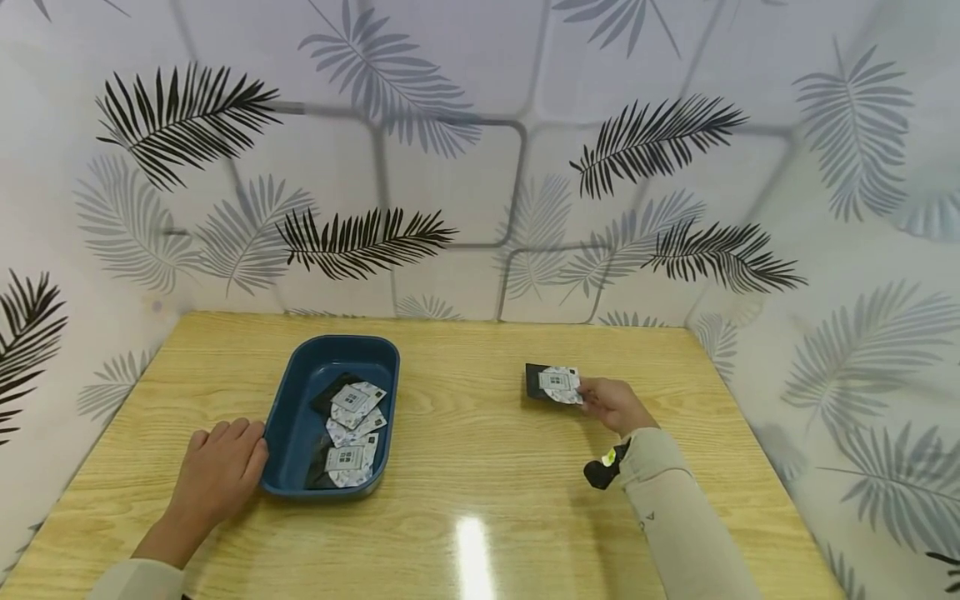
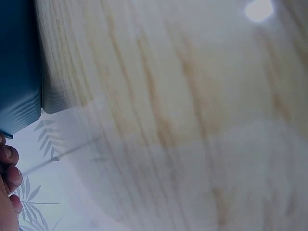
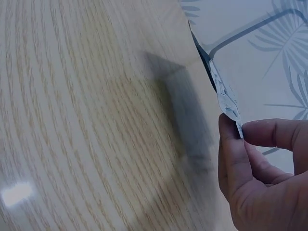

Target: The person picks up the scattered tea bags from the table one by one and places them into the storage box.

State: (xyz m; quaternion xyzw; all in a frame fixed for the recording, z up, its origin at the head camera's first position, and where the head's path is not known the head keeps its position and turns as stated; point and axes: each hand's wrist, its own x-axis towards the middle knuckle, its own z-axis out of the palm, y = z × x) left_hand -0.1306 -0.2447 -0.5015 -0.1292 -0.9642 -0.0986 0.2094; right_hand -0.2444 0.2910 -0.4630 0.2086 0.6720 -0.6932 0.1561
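Note:
My right hand [image 1: 615,404] pinches a flat black-and-white packet [image 1: 558,383] by its right edge, between thumb and fingers. The right wrist view shows this packet [image 3: 225,96] edge-on, raised off the table, in the grip of the right hand [image 3: 267,173]. At the left, my left hand [image 1: 221,471] rests beside a blue bin [image 1: 283,446], its fingers loosely bent against the bin's left side. Several similar packets [image 1: 348,458] lie inside the bin. The left wrist view has only part of the left hand [image 2: 8,185] near the bin [image 2: 19,96].
The light wood table [image 1: 450,467] meets a leaf-patterned backdrop [image 1: 450,192] at its back and sides. A small black object [image 1: 600,473] with a yellow-green spot is by the right sleeve. Glare lies on the table's front middle.

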